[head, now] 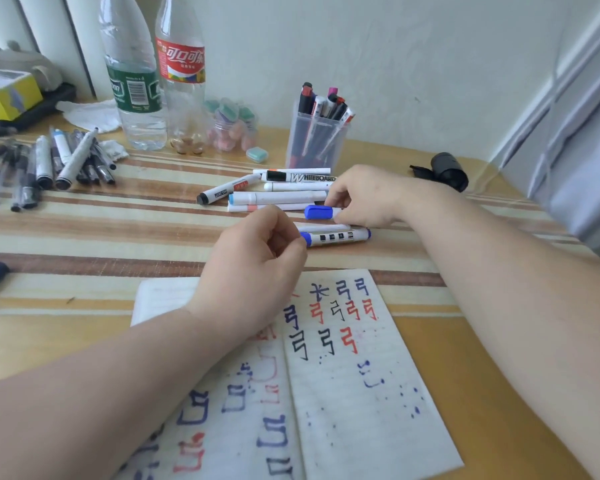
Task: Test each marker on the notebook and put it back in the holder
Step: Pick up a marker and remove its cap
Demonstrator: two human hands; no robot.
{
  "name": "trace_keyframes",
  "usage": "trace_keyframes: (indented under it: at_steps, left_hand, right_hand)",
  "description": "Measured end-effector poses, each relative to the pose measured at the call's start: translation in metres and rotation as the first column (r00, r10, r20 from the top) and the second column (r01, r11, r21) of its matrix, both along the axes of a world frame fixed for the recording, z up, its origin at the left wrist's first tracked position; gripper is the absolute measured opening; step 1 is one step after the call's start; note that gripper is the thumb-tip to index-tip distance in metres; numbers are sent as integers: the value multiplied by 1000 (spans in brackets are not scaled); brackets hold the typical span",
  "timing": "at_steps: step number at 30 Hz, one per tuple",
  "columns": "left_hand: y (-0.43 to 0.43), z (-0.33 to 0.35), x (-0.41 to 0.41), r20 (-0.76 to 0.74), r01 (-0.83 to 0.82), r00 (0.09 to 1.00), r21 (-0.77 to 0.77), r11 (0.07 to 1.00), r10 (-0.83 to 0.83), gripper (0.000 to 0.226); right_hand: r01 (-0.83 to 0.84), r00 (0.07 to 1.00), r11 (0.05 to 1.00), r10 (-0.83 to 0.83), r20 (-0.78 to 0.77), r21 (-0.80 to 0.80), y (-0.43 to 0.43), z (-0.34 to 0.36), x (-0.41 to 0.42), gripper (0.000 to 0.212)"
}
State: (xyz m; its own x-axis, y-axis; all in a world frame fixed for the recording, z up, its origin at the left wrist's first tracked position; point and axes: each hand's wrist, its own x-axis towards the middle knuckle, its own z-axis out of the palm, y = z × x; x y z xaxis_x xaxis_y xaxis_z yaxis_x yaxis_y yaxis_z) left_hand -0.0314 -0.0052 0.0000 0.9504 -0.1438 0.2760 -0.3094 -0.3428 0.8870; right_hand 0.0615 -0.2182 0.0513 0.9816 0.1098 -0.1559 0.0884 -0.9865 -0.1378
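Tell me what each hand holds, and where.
Right hand grips the blue-capped white marker by its barrel, cap free. Left hand is curled; nothing visibly held.

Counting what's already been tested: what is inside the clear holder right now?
The clear holder by the wall holds a bunch of upright markers, with red, black and pink caps showing. Their exact number cannot be told, since they overlap and the frosted wall blurs their lower parts.

A person's right hand (pixel 364 197) is gripping a white marker with a blue cap (pixel 321 212) above a striped wooden table (pixel 84 237). The left hand (pixel 257 268), fingers curled, is hovering just beside the cap. An open white notebook (pixel 354 393) covered in red, blue and black marks is lying beneath the forearms. A clear plastic holder (pixel 317 143) is standing behind, with loose white markers (pixel 278 192) lying in front of it.
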Motion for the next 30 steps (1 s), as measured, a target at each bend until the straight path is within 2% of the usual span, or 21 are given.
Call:
trace_keyframes:
  at_steps: [3, 5, 7, 11, 13, 14, 16, 17, 18, 20, 21, 23, 25, 26, 29, 30]
  left_hand:
    - [0, -1, 0, 20, -2, 1000, -1, 1000, 2, 11]
    - [0, -1, 0, 50, -14, 999, 9, 1000, 13, 9]
    - [0, -2, 0, 95, -27, 995, 16, 999, 26, 13]
    - [0, -4, -3, 196, 18, 980, 1, 1000, -18, 40]
    - [0, -4, -5, 217, 92, 971, 53, 994, -101, 53]
    - [-1, -4, -7, 218, 147, 961, 115, 982, -169, 52]
    - [-2, -3, -11, 216, 280, 917, 254, 926, -336, 31]
    - [-2, -3, -12, 225, 329, 888, 297, 896, -401, 24]
    - [-2, -2, -14, 251, 348, 866, 320, 881, -433, 23]
    - [-3, -2, -15, 309, 331, 845, 337, 881, -436, 26]
    - [-3, -1, -15, 327, 321, 838, 351, 880, -436, 26]
    - [-6, -2, -16, 314, 310, 842, 383, 870, -439, 28]
    - [-7, -2, -17, 259, 331, 854, 397, 856, -450, 25]
    - [-6, -1, -18, 233, 360, 852, 391, 847, -469, 21]
    - [-5, 5, -20, 187, 455, 823, 345, 821, -536, 25]
    - [-5, 7, -20, 191, 461, 819, 342, 819, -541, 27]
  right_hand:
    - [-7, 994, 998, 0, 111, 58, -3, 7, -5, 18]
    - [-1, 973, 986, -37, 226, 167, -4, 17, -19, 11]
    - [-18, 964, 963, -54, 260, 269, -3, 26, -44, 12]
    - [-134, 975, 966, 89, 202, 220, 5, 27, -107, 26]
    - [-133, 989, 948, 107, 104, 289, 7, 21, -131, 25]
    - [-122, 992, 929, 104, 70, 349, 5, 17, -141, 22]
    - [-124, 992, 871, 106, 66, 474, 0, 8, -151, 18]
    - [-112, 994, 812, 93, 62, 572, -2, 4, -154, 18]
    - [-85, 996, 712, 68, 52, 697, -7, -1, -155, 19]
    - [-3, 1000, 400, 12, -2, 917, -13, -9, -156, 23]
    - [20, 1000, 243, -4, -20, 970, -13, -12, -156, 24]
    - [8, 1000, -6, -28, -8, 1000, -7, -17, -154, 18]
    - [-7, 999, -159, -39, 1, 987, 7, -24, -151, 13]
    - [-34, 999, -151, -47, 27, 988, 13, -27, -150, 11]
    - [-210, 970, 148, -90, 224, 966, 27, -37, -150, 2]
    - [-231, 965, 179, -85, 249, 956, 30, -38, -150, 5]
